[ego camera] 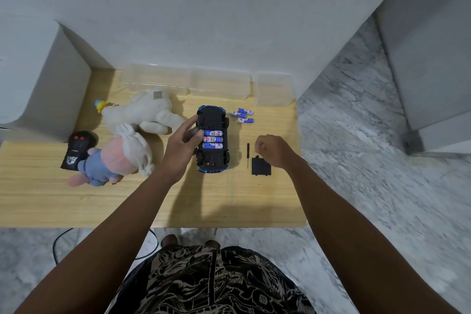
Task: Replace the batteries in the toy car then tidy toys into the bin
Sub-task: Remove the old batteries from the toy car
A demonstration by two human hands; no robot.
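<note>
Head view, as I log it: toy car (213,139) upturned with three batteries (213,139) seated, left hand (184,144) bracing it with loose fingers, right hand (274,150) fisted and empty, battery cover (260,166) off, plush toys (142,116) unbinned.

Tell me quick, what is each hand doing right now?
Left hand: open, fingers resting on the upturned toy car beside its batteries.
Right hand: curled into a fist above the table; whether it holds something cannot be told.

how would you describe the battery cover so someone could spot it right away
On the wooden table, look right of the upturned toy car, just below the curled right hand. The battery cover is the flat black square lying beside a thin black screwdriver, unlike the blue-and-white loose batteries farther back.
</note>
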